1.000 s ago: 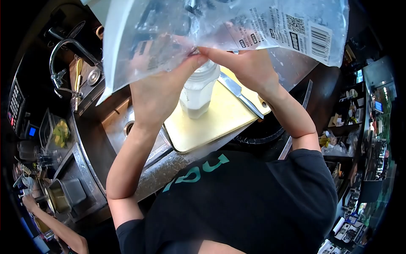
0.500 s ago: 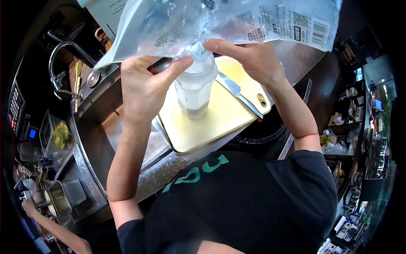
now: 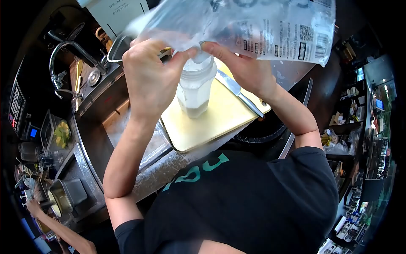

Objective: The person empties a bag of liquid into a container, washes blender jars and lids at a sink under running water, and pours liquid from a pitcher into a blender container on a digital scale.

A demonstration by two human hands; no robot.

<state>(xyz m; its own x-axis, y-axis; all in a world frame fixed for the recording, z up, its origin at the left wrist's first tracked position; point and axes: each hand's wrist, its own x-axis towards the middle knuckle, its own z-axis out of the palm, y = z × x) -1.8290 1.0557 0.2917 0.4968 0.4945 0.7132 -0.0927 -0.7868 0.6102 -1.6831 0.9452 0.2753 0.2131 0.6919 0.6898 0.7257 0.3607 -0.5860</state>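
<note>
A large clear plastic bag [image 3: 253,31] with printed labels and a barcode is tilted over a jar [image 3: 195,91]. My left hand [image 3: 150,76] pinches the bag's left side near its opening. From the other side, my right hand [image 3: 247,70] grips the bag, thumb close to the left one. The bag's mouth gathers just above the jar's opening, and whitish contents show inside the jar. Beneath the jar lies a pale yellow cutting board [image 3: 190,135]. A knife [image 3: 237,91] rests on the board, right of the jar.
The sink [image 3: 91,135] lies left of the board, with a curved faucet [image 3: 69,44] behind it. A white dispenser box [image 3: 116,17] stands at the back. Lower left, a co-worker's hand [image 3: 34,208] is near a metal container [image 3: 74,194]. A black round bin [image 3: 262,135] sits right of the board.
The bag has tipped and shifted slightly, its left edge drawn in toward my left hand. My hands have come closer together over the jar. A tray behind my left hand is now visible.
</note>
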